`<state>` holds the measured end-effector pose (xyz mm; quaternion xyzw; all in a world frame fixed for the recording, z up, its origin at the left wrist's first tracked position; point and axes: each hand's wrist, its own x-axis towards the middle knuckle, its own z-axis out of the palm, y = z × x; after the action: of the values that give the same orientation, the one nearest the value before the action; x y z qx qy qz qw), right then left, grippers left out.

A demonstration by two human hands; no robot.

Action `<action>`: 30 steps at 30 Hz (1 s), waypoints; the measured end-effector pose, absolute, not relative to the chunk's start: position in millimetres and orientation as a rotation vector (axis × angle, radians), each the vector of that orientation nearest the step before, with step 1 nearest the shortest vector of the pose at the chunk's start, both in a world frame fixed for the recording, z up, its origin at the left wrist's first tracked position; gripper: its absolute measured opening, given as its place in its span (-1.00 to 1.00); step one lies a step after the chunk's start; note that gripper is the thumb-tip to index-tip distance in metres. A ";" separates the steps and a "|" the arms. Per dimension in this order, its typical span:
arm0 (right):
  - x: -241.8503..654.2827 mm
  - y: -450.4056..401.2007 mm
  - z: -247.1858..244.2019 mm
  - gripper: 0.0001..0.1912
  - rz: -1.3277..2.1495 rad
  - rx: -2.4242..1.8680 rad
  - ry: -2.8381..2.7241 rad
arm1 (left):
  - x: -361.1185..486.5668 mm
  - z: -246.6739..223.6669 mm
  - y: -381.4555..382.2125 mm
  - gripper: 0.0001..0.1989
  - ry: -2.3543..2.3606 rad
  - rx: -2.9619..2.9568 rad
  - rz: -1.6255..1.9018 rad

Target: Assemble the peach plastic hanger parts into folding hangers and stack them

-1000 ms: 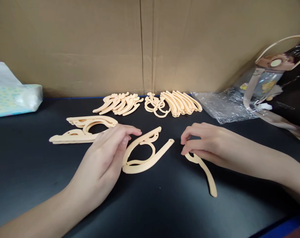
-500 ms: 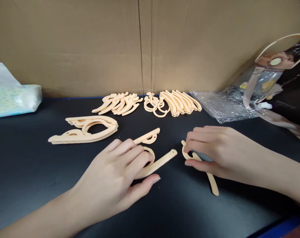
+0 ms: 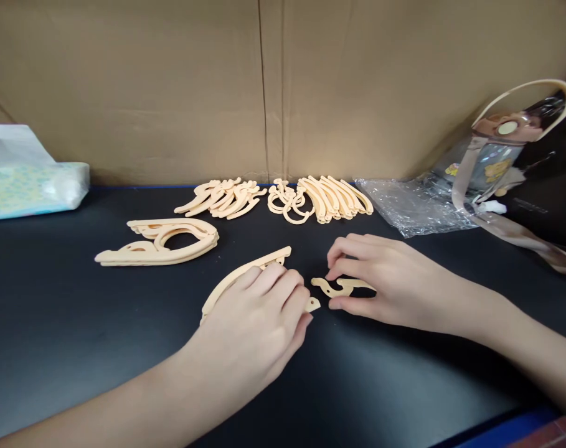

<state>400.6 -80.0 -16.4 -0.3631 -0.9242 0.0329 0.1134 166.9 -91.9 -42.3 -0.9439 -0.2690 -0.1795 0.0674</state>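
My left hand (image 3: 259, 317) is closed over a partly joined cream plastic folding hanger (image 3: 231, 277) lying on the black table. Its palm and fingers hide most of the hanger; a long curved arm and one holed end stick out. Just right of that end, my right hand (image 3: 380, 274) holds a loose cream hanger arm (image 3: 341, 288) between thumb and fingers. The notched, wavy end of this arm points left toward the hanger, and its other end is hidden under the hand. A small gap separates the two parts.
Folded hangers (image 3: 189, 254) lie stacked at the left. Behind are piles of notched arms (image 3: 224, 198), hooks (image 3: 294, 202) and smooth arms (image 3: 336, 198). A clear plastic bag (image 3: 399, 205) and a strapped bottle (image 3: 497, 155) stand right, a tissue pack (image 3: 35, 186) left, cardboard (image 3: 170, 93) behind.
My left hand has moved right and curled further over the hanger, which has turned. My right hand has brought the loose arm left, rotating it from slanting to nearly level.
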 end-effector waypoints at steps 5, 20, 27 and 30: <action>398.8 -74.8 -17.9 -0.92 0.288 -1.109 -2.601 | 167.7 -49.5 -85.9 -0.87 -0.933 -3.023 -0.849; 404.3 -70.8 -3.9 -0.89 1.260 -1.085 -2.306 | 159.2 -49.2 -84.9 -0.75 -1.108 -3.249 -0.970; 406.1 -68.9 -6.9 -0.92 1.300 -0.995 -2.333 | 158.4 -48.4 -84.4 -0.79 -1.036 -3.239 -0.948; 406.8 -69.3 -7.8 -0.92 1.336 -1.011 -2.316 | 158.7 -48.5 -84.4 -0.79 -1.031 -3.238 -0.954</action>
<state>406.8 -69.3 -7.8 -0.3501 -0.8020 0.4629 0.1412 158.7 -84.4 -48.5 -0.9001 -0.2867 -0.2654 -0.1927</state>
